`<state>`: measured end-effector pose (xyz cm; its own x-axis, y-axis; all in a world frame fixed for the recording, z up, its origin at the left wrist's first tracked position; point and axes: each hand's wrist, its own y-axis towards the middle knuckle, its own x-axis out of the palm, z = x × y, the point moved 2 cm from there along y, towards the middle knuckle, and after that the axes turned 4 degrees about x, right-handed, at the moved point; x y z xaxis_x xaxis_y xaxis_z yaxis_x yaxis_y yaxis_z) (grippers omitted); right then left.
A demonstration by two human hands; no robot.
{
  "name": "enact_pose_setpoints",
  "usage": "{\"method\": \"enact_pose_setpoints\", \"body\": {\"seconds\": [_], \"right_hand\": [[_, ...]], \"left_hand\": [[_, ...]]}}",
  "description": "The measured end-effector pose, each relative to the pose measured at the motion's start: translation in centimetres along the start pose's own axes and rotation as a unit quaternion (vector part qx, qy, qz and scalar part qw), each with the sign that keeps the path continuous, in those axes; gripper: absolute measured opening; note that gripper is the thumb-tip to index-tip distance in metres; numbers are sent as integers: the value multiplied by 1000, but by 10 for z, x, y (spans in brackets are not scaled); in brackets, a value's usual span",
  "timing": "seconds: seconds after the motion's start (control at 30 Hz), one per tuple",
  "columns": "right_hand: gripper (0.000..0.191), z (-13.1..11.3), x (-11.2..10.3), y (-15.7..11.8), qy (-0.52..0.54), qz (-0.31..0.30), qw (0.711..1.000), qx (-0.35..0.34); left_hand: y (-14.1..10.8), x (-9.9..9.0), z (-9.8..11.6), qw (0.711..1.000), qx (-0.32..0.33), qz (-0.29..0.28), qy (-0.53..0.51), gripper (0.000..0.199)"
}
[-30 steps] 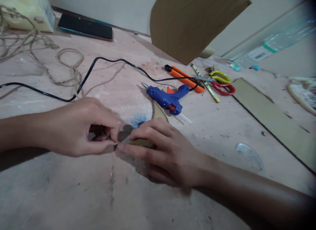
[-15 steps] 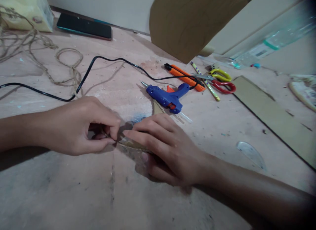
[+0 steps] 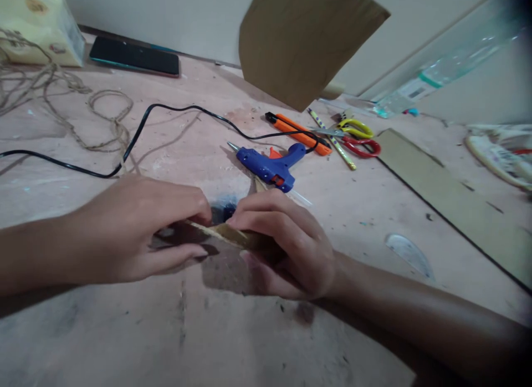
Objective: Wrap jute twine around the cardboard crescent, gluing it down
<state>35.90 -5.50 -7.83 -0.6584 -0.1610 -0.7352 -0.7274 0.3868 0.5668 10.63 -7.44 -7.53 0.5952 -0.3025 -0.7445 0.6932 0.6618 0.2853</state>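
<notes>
Between my two hands is a small brown cardboard piece (image 3: 233,236), its pale edge facing me and much of it covered by fingers. My right hand (image 3: 291,245) grips its right part, fingers over the top and thumb below. My left hand (image 3: 143,229) is curled round the left end, fingertips behind the edge, the thumb lower and a little apart from it. Just beyond the hands lies a blue hot glue gun (image 3: 270,166), nozzle pointing left. A dark blue, shiny thing (image 3: 226,208) shows partly between the hands; I cannot make out its kind.
A black cord (image 3: 195,107) crosses from the left to the glue gun. Behind lie jute twine (image 3: 110,123), a phone (image 3: 135,57), an orange cutter (image 3: 297,133), a pencil (image 3: 332,140) and scissors (image 3: 359,137). To the right are a cardboard strip (image 3: 449,193), a clear protractor (image 3: 409,254) and a bottle (image 3: 432,85).
The left thumb and fingers have parted from a pinch and now surround the piece's left end. The piece has tilted, showing more of its face. The view has shifted slightly.
</notes>
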Motion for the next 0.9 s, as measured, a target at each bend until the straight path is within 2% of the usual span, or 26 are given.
{"method": "enact_pose_setpoints", "body": {"seconds": [0.1,0.23,0.47,0.8,0.9], "right_hand": [[21,-1,2,-1,6,11,1000,5],[16,-4,4,-1,-7,34,999,-5],[17,-5,7,-1,10,36,999,-23],[9,-4,7,1,17,15,1000,-1],[15,-3,8,0,41,17,999,0]], "left_hand": [[2,6,6,1000,-16,18,7,13],[4,7,10,999,13,31,-19,21],[4,8,12,999,10,29,-30,19],[2,9,10,999,18,21,-23,22],[3,9,11,999,21,18,-28,20]]}}
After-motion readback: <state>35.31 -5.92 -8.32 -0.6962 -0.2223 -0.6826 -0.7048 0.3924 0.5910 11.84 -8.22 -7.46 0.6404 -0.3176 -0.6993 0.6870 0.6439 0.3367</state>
